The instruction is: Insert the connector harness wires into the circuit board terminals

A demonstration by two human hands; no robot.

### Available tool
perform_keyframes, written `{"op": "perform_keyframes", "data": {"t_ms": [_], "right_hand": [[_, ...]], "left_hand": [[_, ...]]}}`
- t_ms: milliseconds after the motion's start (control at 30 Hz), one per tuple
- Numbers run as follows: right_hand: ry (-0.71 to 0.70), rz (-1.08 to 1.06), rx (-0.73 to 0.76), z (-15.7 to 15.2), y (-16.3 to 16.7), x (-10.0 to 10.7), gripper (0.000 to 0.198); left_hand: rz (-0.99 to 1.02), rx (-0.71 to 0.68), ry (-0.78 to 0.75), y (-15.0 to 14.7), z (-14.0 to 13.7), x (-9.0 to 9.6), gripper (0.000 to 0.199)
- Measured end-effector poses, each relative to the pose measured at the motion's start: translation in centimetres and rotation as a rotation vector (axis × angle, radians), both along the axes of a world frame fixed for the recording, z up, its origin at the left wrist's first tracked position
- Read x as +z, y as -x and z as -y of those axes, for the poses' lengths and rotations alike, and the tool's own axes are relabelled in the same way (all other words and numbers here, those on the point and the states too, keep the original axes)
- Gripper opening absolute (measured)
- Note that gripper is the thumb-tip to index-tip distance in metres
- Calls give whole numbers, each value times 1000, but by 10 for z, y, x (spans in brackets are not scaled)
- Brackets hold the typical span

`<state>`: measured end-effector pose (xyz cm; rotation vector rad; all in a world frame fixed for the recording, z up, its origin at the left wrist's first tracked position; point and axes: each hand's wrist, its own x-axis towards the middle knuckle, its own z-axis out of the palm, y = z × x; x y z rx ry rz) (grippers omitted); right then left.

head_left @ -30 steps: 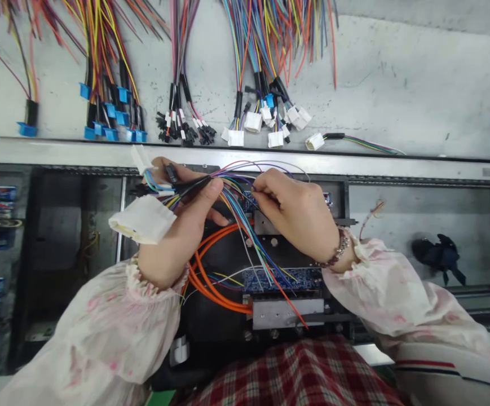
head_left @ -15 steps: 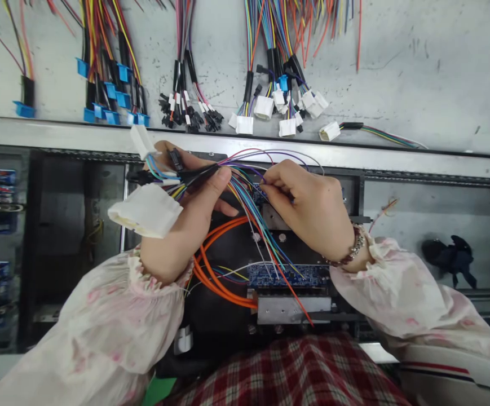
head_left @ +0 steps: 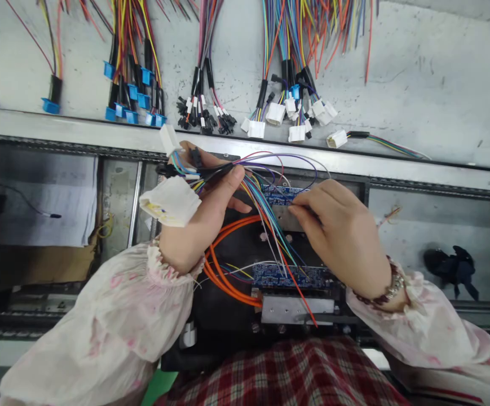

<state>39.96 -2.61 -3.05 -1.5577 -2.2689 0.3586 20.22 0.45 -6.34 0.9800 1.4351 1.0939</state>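
My left hand (head_left: 208,206) is closed around the black-sleeved part of a wire harness (head_left: 217,172), thumb on top. A large white connector (head_left: 171,201), a smaller white connector (head_left: 169,139) and black plugs stick out on its left side. Many coloured wires fan out to the right and hang down over a circuit board (head_left: 289,276). My right hand (head_left: 338,231) pinches one thin wire of the harness, its colour hard to make out, beside an upper circuit board (head_left: 281,195).
Below the boards sits a metal block (head_left: 298,310), with an orange cable (head_left: 215,265) looping left. Connector bundles (head_left: 132,101) lie along the back bench, and a single harness (head_left: 338,138) nearer its edge. Printed sheets (head_left: 50,197) lie left; a dark cloth-like thing (head_left: 451,265) lies right.
My right hand has moved right and slightly down, away from my left hand, still pinching. The view has shifted. At left, the holder with blue boards is gone from view and printed sheets show.
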Motion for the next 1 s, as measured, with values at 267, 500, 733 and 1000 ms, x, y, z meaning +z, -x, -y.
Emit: {"op": "perform_keyframes", "data": {"t_ms": [267,500,733,1000], "right_hand": [[14,-66,-63,-20,4,-16,4],[29,-118,-70,-16,3,-22,4],[6,-133,-71,-16,3,-24,5],[-12,-116,-90,-16,3,-26,7]], "left_hand": [[-12,29,-70,-5,6,12,31],[57,31,-62,-2,0,2,22],[18,24,-69,0,1,1,26],[-38,24,-70,-3,3,11,27]]}}
